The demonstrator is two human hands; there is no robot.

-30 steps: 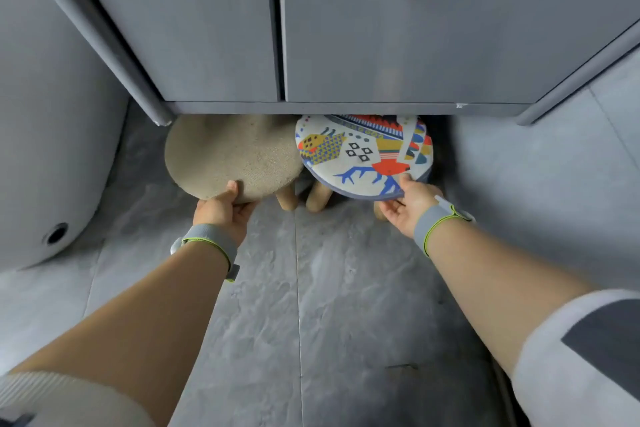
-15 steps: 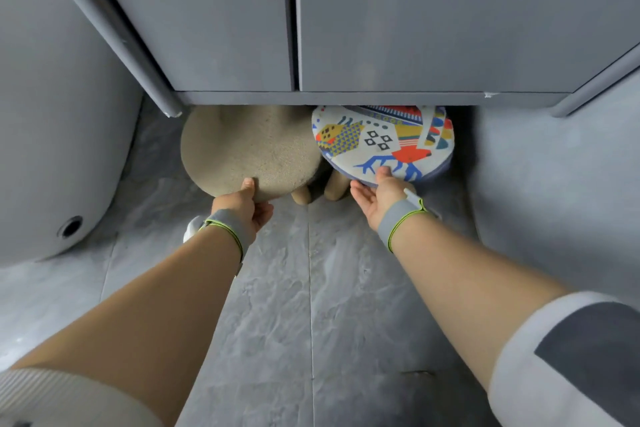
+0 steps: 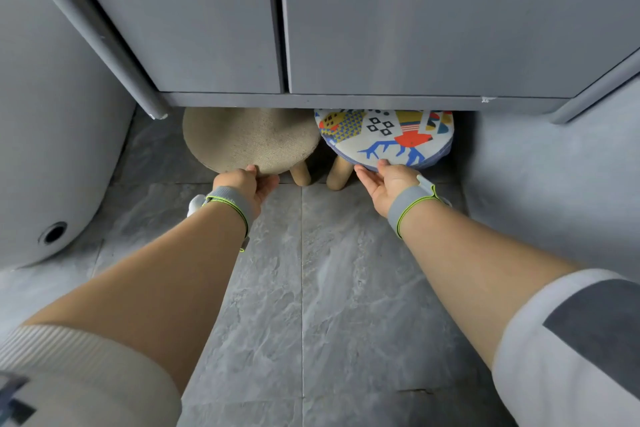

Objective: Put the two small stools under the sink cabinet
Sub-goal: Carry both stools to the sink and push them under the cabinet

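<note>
Hands (image 3: 247, 184) (image 3: 388, 184) on 2 stools (image 3: 249, 139) (image 3: 384, 135) under cabinet (image 3: 346, 28)

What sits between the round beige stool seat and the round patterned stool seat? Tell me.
In the head view, two light wooden stool legs stand in the gap between the beige seat and patterned seat.

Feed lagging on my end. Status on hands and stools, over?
Left hand gripping beige stool at its near edge; right hand open against patterned stool. Both stools partly under sink cabinet, near edges showing. Nothing visible blocking.
</note>
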